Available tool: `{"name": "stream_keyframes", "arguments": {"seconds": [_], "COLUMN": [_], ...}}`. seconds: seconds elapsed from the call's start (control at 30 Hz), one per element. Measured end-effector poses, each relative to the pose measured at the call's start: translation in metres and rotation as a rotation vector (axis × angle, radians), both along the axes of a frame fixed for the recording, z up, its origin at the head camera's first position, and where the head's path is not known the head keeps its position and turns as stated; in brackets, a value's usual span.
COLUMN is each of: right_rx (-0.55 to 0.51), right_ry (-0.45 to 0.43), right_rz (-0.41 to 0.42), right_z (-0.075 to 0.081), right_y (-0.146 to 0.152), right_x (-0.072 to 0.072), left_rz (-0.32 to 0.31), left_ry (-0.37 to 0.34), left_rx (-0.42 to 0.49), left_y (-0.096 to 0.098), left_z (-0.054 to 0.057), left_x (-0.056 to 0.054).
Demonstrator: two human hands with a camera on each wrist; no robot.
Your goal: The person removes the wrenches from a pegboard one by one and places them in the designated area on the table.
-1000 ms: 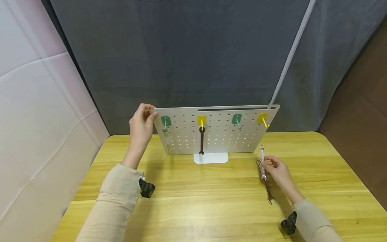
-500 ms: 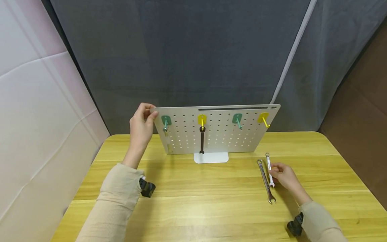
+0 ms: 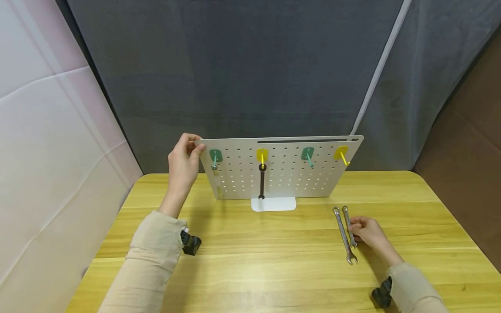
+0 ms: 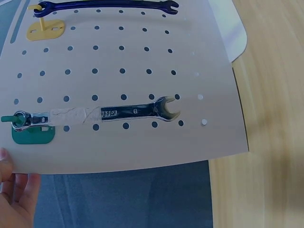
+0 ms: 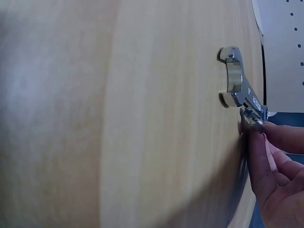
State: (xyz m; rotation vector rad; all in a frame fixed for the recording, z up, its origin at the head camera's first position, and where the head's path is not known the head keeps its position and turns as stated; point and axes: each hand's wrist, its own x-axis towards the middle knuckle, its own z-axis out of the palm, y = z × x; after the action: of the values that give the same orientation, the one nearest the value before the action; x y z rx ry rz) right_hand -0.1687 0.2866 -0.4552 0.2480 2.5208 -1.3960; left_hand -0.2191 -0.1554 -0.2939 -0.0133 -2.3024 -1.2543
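My left hand (image 3: 183, 163) pinches the upper left corner of a white pegboard (image 3: 279, 184) between thumb and fingers. At the right, my right hand (image 3: 369, 232) pinches a small combination wrench (image 3: 346, 218) low at the tabletop. Just left of it lies a larger combination wrench (image 3: 343, 237), roughly parallel. The right wrist view shows the larger wrench's open end (image 5: 234, 76) beyond my fingertips, which hide part of the small one. From the leftmost green hook (image 4: 33, 135) hangs a silver wrench (image 4: 133, 112) with a pale wrap. A dark wrench (image 3: 262, 182) hangs on a yellow hook (image 3: 262, 154).
Farther right on the pegboard are another green hook (image 3: 308, 153) and another yellow hook (image 3: 342, 153), both bare. A white base plate (image 3: 274, 204) supports the board on the wooden table (image 3: 250, 261). Dark grey cloth (image 3: 242, 78) rises behind the table.
My right hand has carried the small wrench from over the larger one to its right and lowered it to the table beside it. The left hand stays at the pegboard corner.
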Motion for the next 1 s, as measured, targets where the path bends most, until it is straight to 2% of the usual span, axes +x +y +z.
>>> {"name": "stream_keyframes", "arguments": {"seconds": [0.13, 0.63, 1.0], "right_rx": [0.003, 0.127, 0.178], "right_ry": [-0.007, 0.026, 0.033], "right_rz": [-0.014, -0.031, -0.011], "right_z": [-0.0017, -0.0001, -0.0003], "right_y": [0.0, -0.0015, -0.0017], "right_x": [-0.0009, -0.0004, -0.0019], "left_rz": [0.002, 0.011, 0.006], "left_ry": [-0.004, 0.003, -0.005], "left_rx": [0.002, -0.002, 0.002], "left_y": [-0.0002, -0.0003, -0.0002], "left_z": [0.0, -0.0002, -0.0004], "left_x": [0.0, -0.0005, 0.0]}}
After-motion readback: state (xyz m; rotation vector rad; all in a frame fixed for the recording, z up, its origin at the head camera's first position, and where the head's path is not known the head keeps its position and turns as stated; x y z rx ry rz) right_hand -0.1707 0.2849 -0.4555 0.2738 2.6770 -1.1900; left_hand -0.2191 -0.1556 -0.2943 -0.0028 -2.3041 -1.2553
